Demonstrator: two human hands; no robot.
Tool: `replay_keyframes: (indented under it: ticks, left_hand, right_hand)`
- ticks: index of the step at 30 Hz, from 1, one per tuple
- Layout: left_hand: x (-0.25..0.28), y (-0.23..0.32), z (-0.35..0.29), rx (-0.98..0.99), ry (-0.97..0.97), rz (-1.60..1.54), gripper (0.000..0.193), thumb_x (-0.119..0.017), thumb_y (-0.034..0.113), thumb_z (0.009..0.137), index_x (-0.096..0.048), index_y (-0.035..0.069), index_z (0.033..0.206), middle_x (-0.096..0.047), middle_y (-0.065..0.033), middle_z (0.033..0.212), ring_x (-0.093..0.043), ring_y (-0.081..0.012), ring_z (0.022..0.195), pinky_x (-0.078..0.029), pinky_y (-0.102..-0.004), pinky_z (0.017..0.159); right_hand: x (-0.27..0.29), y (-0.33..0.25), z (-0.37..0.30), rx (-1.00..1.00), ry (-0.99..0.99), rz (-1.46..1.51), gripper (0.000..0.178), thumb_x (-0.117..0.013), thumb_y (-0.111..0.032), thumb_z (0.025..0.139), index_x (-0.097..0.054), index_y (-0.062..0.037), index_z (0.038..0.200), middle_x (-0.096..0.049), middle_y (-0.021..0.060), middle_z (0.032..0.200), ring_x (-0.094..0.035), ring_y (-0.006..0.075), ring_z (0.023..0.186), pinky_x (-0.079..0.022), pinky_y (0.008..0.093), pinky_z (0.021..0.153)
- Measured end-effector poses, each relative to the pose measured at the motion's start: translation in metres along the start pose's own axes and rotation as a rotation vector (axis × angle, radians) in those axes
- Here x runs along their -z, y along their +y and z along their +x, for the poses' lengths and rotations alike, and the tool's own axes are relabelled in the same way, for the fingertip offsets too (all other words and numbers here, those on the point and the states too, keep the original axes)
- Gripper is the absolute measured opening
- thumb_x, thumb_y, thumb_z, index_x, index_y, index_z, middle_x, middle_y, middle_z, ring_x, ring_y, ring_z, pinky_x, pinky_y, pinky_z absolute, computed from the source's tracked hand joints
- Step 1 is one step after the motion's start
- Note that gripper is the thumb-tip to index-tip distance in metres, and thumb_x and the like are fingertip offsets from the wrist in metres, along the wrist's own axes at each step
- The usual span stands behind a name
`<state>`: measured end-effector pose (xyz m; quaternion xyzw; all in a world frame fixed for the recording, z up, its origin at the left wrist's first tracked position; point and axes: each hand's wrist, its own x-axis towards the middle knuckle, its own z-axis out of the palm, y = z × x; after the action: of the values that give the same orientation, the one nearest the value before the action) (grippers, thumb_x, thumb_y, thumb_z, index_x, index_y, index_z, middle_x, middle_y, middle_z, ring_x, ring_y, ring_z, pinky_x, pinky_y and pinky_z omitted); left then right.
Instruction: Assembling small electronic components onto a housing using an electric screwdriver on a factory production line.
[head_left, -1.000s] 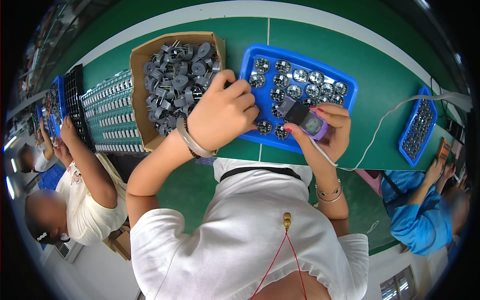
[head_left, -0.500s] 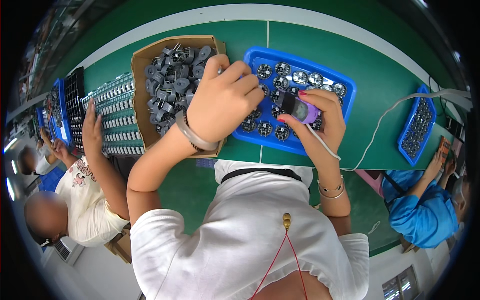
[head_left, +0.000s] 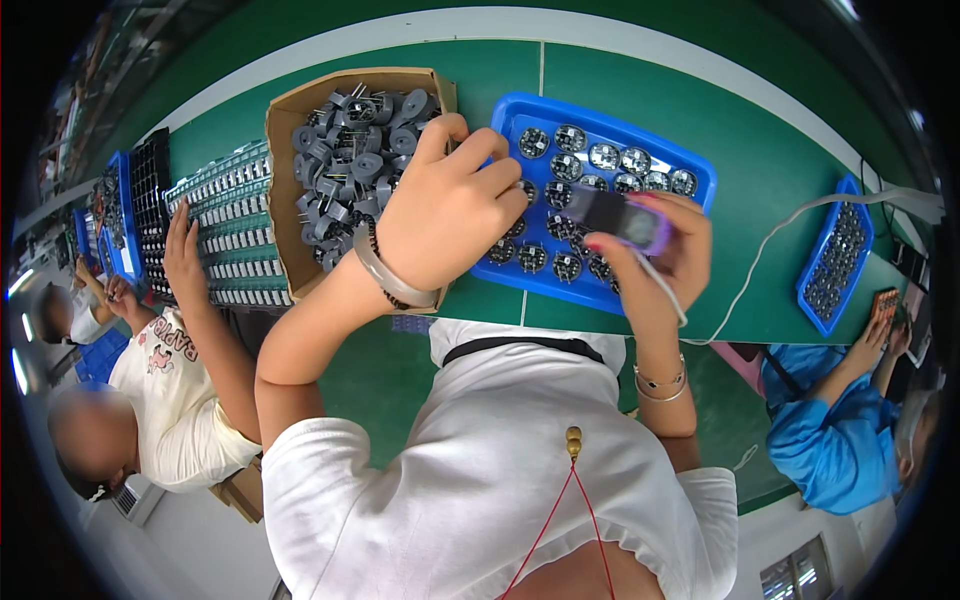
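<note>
My right hand [head_left: 660, 255] grips a small purple device [head_left: 645, 228] with a white cable and a dark flat front end, blurred by motion. It is over the right part of a blue tray [head_left: 690, 275] that holds several small round circuit boards [head_left: 534, 142]. My left hand [head_left: 450, 205] hangs between this tray and a cardboard box [head_left: 282, 245], its fingers curled together. The back of the hand hides what those fingers hold, if anything. Grey round parts with metal pins [head_left: 367, 167] fill the box.
Left of the box stand green panels with rows of white parts [head_left: 235, 215], where a co-worker's hand [head_left: 182, 255] rests. A smaller blue tray [head_left: 835, 262] of small parts lies at the right, near another person in blue [head_left: 830, 425]. The white cable [head_left: 755, 250] crosses the green table [head_left: 650, 85].
My right hand and the purple device have moved a little to the right, away from my left hand. My left hand has barely shifted and stays curled.
</note>
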<state>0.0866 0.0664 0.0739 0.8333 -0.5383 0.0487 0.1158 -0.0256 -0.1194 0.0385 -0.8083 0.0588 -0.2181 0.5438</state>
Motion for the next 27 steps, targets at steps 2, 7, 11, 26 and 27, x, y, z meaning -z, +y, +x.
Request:
replay_keyframes:
  ticks: [2,7,11,26,27]
  left_hand:
    - [-0.01,-0.004,-0.001,-0.023,-0.002,-0.006,0.005,-0.059,0.015,0.065,-0.062,0.011,0.064,-0.056,0.0006,0.074,-0.053,-0.0175,0.088,-0.038,-0.0383,0.086]
    - [-0.015,-0.016,0.01,-0.037,0.02,-0.075,0.005,-0.059,0.015,0.067,-0.063,0.012,0.065,-0.055,0.0004,0.073,-0.053,-0.0173,0.089,-0.038,-0.0379,0.087]
    - [-0.017,-0.036,0.029,-0.06,0.117,0.137,0.009,-0.059,0.017,0.068,-0.067,0.013,0.073,-0.057,0.0016,0.075,-0.053,-0.0155,0.09,-0.037,-0.036,0.088]
    - [0.015,-0.005,0.026,-0.182,0.07,-0.106,0.007,-0.059,0.014,0.064,-0.059,0.01,0.069,-0.054,-0.0001,0.074,-0.054,-0.0171,0.084,-0.04,-0.0376,0.084]
    - [0.016,-0.005,0.026,-0.172,0.088,-0.107,0.007,-0.06,0.014,0.063,-0.059,0.01,0.068,-0.054,-0.0002,0.074,-0.054,-0.0171,0.084,-0.04,-0.0376,0.085]
  right_hand:
    - [0.005,0.002,0.001,-0.022,0.061,0.051,0.055,-0.085,-0.003,0.06,-0.053,-0.0026,0.105,-0.056,0.0106,0.104,-0.057,0.0189,0.095,-0.05,0.0306,0.084]
    - [0.014,0.004,0.005,-0.013,0.047,0.077,0.055,-0.085,-0.003,0.061,-0.053,-0.0025,0.105,-0.054,0.0106,0.106,-0.058,0.0189,0.095,-0.05,0.031,0.085]
    - [0.009,0.002,0.007,-0.004,0.098,0.135,0.053,-0.087,-0.004,0.058,-0.056,-0.0017,0.101,-0.056,0.0097,0.101,-0.057,0.0169,0.09,-0.05,0.0272,0.078]
    - [-0.007,-0.009,0.013,0.265,-0.036,-0.09,0.054,-0.088,-0.009,0.058,-0.055,-0.0036,0.101,-0.059,0.0103,0.097,-0.057,0.0236,0.088,-0.048,0.0328,0.078]
    - [-0.007,-0.009,0.013,0.266,-0.036,-0.09,0.054,-0.088,-0.009,0.058,-0.055,-0.0036,0.101,-0.059,0.0103,0.097,-0.057,0.0236,0.088,-0.048,0.0328,0.078]
